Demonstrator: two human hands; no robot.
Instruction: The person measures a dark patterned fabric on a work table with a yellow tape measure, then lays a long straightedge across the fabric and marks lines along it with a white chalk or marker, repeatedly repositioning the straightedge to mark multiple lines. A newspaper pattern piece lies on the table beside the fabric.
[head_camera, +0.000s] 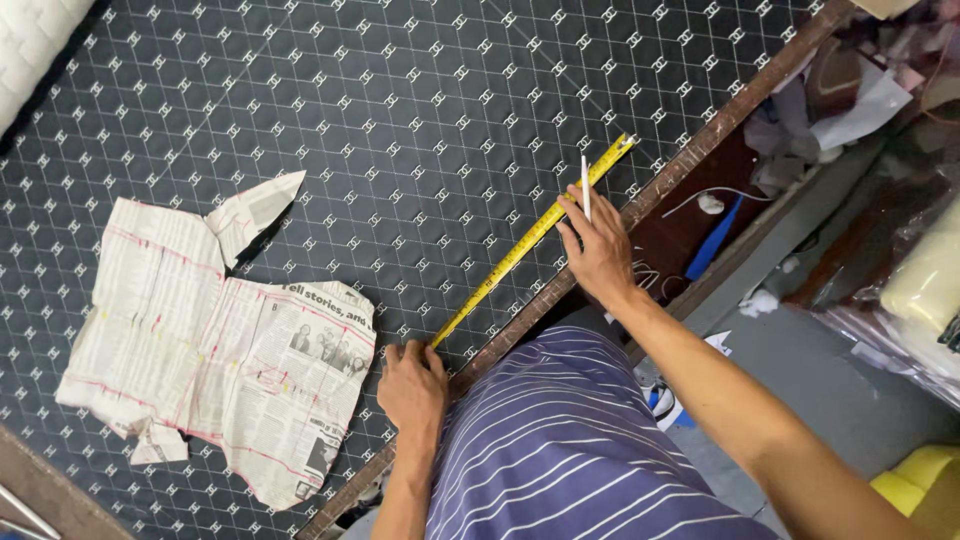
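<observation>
On quilted black fabric (420, 120), near its wooden table edge (690, 160): one yellow tape (530, 240), one white pencil (585, 188), one newspaper pattern (220, 350). Tape lies flat, long axis diagonal, running roughly parallel to the edge from lower left to upper right. Left hand (412, 388) presses fingertips on its lower end; right hand (600, 250) pins the upper part, pencil pinched upright between its fingers. Pattern lies left of the tape, well apart.
</observation>
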